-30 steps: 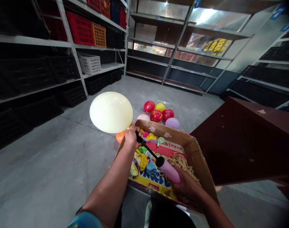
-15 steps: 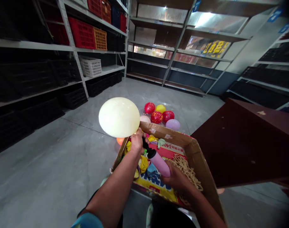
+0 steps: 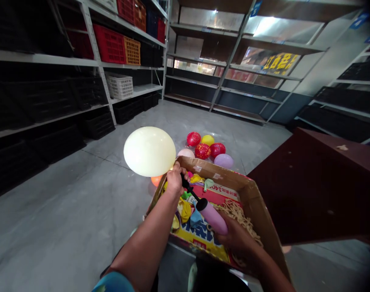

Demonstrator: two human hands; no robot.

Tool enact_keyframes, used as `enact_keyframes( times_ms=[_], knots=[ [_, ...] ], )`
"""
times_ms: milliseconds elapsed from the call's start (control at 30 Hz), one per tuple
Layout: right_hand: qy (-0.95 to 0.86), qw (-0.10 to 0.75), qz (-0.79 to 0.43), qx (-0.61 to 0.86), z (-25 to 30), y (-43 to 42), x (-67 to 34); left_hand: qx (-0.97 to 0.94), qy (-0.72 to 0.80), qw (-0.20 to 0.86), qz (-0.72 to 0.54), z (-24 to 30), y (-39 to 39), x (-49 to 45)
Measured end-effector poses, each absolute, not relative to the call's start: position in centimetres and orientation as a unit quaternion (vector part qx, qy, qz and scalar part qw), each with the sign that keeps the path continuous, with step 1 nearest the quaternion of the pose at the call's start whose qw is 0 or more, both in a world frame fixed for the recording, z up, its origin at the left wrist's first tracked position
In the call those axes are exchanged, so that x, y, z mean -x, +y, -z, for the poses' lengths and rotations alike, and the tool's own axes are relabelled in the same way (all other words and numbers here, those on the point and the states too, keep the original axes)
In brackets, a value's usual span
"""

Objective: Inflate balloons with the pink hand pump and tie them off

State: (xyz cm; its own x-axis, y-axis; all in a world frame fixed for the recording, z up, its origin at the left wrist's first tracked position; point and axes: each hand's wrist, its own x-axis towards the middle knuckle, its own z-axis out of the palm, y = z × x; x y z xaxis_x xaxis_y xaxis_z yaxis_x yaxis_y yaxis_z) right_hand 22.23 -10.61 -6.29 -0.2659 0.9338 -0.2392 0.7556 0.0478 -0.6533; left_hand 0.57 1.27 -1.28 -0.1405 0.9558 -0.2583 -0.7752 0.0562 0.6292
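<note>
My left hand [image 3: 174, 180] is closed round the neck of a pale yellow inflated balloon [image 3: 149, 151] where it meets the black nozzle of a hand pump. My right hand [image 3: 236, 238] grips the pink barrel of the pump [image 3: 212, 217], whose black rod shows partly drawn out. Both hands hover over an open cardboard box [image 3: 257, 211] holding several limp coloured balloons [image 3: 185, 209] and a tangle of tan string [image 3: 238, 215].
Several inflated balloons [image 3: 203, 150], red, yellow, white and purple, lie on the grey concrete floor beyond the box. A dark brown cabinet [image 3: 318, 182] stands at the right. Metal shelving with black, red, orange and white crates [image 3: 120, 85] lines the left and back.
The pump barrel was pushed toward the nozzle, then drawn back part of the way. The balloon looks slightly larger, and the view has shifted a little.
</note>
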Motion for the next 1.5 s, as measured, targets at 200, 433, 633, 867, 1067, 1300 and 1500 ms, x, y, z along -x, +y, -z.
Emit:
enact_keyframes(
  times_ms=[200, 433, 633, 867, 1067, 1300, 1500],
  knots=[
    [-0.714, 0.147, -0.325, 0.602, 5.3, -8.6, -18.7, -0.138, 0.352, 0.645, -0.664, 1.4, 0.7, -1.8],
    [-0.706, 0.141, -0.363, 0.592, 6.1, -10.7, -21.8, -0.136, 0.336, 0.654, -0.664, 1.5, 1.1, -0.7],
    [-0.714, 0.114, -0.346, 0.598, 6.1, -12.2, -24.4, -0.135, 0.352, 0.622, -0.686, 1.1, 1.5, 0.5],
    [-0.712, 0.128, -0.362, 0.588, 6.4, -10.3, -22.3, -0.136, 0.349, 0.643, -0.668, 1.3, 1.1, -0.7],
    [-0.735, 0.169, -0.368, 0.544, 5.6, -7.8, -19.4, -0.143, 0.366, 0.643, -0.658, 1.7, 0.7, -1.7],
    [-0.736, 0.296, -0.322, 0.516, 4.6, -6.1, -15.4, -0.164, 0.358, 0.641, -0.659, 2.4, 0.2, -2.9],
    [-0.727, 0.297, -0.315, 0.533, 5.1, -5.9, -14.2, -0.208, 0.369, 0.665, -0.615, 3.1, -0.1, -2.8]
  ],
)
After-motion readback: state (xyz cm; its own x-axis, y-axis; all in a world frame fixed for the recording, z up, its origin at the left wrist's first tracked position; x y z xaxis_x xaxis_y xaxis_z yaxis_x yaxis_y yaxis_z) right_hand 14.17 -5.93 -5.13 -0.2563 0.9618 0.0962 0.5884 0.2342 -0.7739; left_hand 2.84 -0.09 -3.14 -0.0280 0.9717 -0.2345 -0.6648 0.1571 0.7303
